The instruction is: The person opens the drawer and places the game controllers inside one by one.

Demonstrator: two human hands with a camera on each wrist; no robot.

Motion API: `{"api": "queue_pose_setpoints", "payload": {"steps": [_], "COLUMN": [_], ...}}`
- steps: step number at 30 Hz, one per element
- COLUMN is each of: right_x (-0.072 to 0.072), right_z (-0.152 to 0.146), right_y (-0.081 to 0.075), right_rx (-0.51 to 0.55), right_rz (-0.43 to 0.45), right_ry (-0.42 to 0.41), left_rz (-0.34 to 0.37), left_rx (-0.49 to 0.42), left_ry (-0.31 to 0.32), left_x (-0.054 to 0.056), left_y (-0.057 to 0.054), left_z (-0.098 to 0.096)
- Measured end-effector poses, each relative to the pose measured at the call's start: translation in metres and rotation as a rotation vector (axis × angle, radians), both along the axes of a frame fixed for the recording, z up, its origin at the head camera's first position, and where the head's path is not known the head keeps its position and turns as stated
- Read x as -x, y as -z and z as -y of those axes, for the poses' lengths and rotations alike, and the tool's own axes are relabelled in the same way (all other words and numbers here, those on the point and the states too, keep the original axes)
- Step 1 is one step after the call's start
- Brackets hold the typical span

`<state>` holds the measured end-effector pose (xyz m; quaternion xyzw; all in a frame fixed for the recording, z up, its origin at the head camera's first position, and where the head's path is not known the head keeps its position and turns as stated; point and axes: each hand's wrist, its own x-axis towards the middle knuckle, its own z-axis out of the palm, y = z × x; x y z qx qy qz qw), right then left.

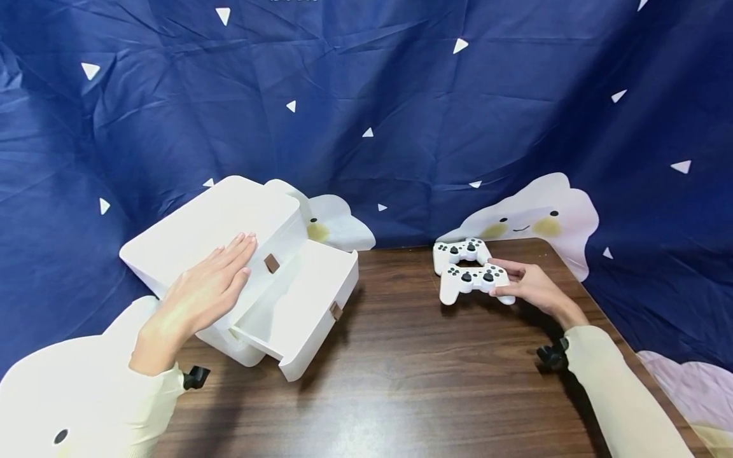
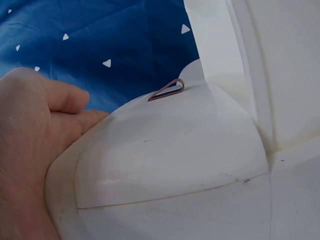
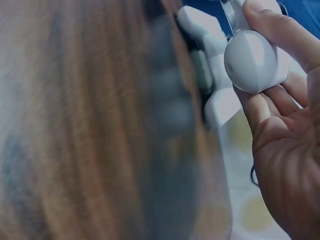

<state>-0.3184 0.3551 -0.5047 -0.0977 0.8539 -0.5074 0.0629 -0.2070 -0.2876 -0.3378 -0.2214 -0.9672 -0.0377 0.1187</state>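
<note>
My left hand (image 1: 203,296) lies with straight fingers on top of a white two-drawer box (image 1: 229,210). Its lower drawer (image 1: 338,280) is pulled out, and the part of the inside that shows is bare white. The upper drawer is closed, with a brown pull tab (image 1: 272,263) on its front. At the right, my right hand (image 1: 532,286) grips a white game controller (image 1: 475,278) by its right end, thumb on the near side. In the right wrist view the rounded handle (image 3: 252,62) sits between thumb and fingers. A second white controller (image 1: 445,254) lies just behind, partly overlapped by the held one.
A brown wooden table (image 1: 401,356) carries everything, its right edge running beyond my right arm. Behind it hangs a dark blue cloth (image 1: 401,127) with white triangles and cloud faces. The open drawer juts out over the table toward the middle, a brown tab (image 1: 336,310) on its front.
</note>
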Motion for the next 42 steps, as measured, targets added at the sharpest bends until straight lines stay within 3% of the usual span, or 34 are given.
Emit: {"api": "queue_pose_setpoints", "payload": {"steps": [8,19,24,29,34,42], "right_x": [0.0,0.009,0.012,0.017,0.024,0.03], "right_z": [0.011,0.024,0.035,0.049,0.066,0.09], "right_y": [-0.027,-0.07,-0.089,-0.105,-0.12,-0.147], "right_rx": [0.002,-0.163,-0.194,-0.143,-0.104,-0.126], "right_rz": [-0.038,-0.199,-0.168,-0.151,-0.2,-0.226], "right_ry": [-0.006,-0.037,-0.035,-0.065,-0.116,-0.173], "left_rz": [0.021,0.01,0.011,0.028,0.023,0.017], "left_rx": [-0.022,-0.028,-0.028,-0.033,-0.034,-0.04], "left_ry": [-0.015,-0.008,-0.013,-0.018,-0.014,-0.01], "left_x": [0.0,0.0,0.0,-0.001,-0.002,-0.001], "left_y": [0.001,-0.001,-0.001,0.001,0.002,-0.001], "left_z": [0.0,0.0,0.0,0.0,0.001,-0.001]}}
